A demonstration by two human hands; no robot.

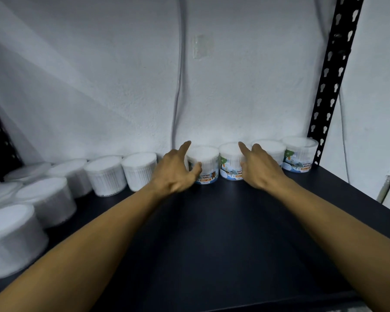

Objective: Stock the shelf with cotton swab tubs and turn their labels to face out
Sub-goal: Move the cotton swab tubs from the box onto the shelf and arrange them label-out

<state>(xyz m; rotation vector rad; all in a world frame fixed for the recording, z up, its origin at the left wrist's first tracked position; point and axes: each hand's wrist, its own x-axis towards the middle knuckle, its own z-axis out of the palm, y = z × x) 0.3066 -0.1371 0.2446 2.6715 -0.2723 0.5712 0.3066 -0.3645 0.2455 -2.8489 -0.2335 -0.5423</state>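
Forearms extend from the lower corners of the frame toward the centre, above the dark shelf board (223, 233). At the lower left, a cluster of tubs (11, 239) stands on the board with plain white sides toward the camera.

The left hand (176, 172) sits just left of centre. Its index finger points up and its thumb touches the front of the bear-label tub (204, 167); whether the other fingers wrap that tub cannot be determined. The right hand (260, 167) sits just right of centre, its index finger pointing over the top of the tree-label tub (231, 162); the remaining fingers are hidden, so its grip cannot be determined.

Both tubs stand upright, side by side, in the back row against the white wall (234, 86), printed labels facing out. Right of them, one tub (270, 149) is largely hidden by the right hand, and the end tub (300, 155) shows its label. Left of the hands, the row continues with plain-sided tubs (122, 172). A black slotted upright (333, 70) rises at the upper right.
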